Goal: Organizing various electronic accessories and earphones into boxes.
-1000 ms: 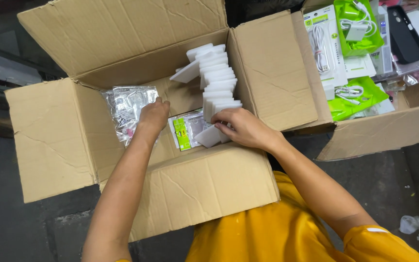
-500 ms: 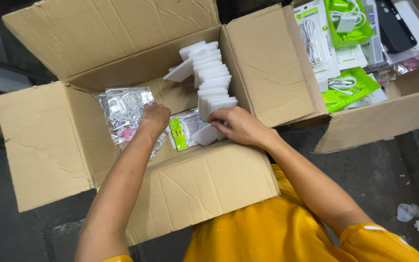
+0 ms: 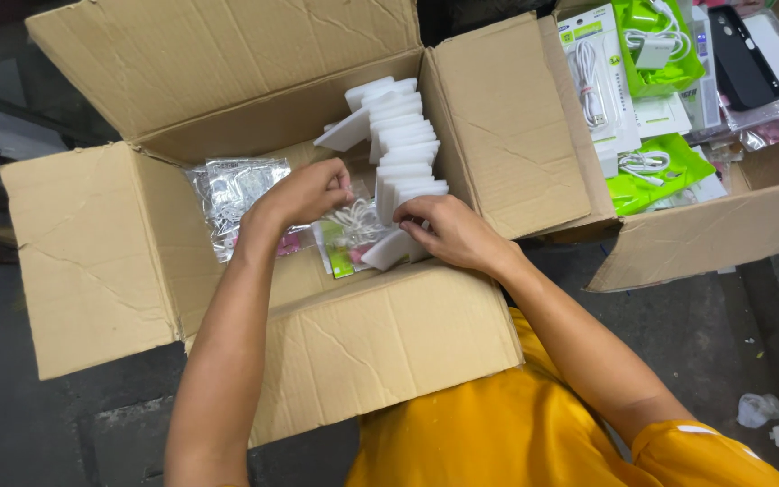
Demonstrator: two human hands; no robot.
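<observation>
Boxes: two open cardboard cartons, near carton (image 3: 137, 261), second carton (image 3: 705, 234) just beside.
Left hand (image 3: 304, 192): fingers curled, pinching one cable packet (image 3: 346, 236) inside near carton.
Right hand (image 3: 453, 233): fingers bent on lowest of white flat packs (image 3: 398, 153), count unclear.

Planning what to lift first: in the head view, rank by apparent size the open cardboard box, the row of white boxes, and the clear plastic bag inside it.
1. Open cardboard box, by far the largest.
2. Row of white boxes.
3. Clear plastic bag, partly hidden by the left hand, so its rank against the row is unsure.
</observation>
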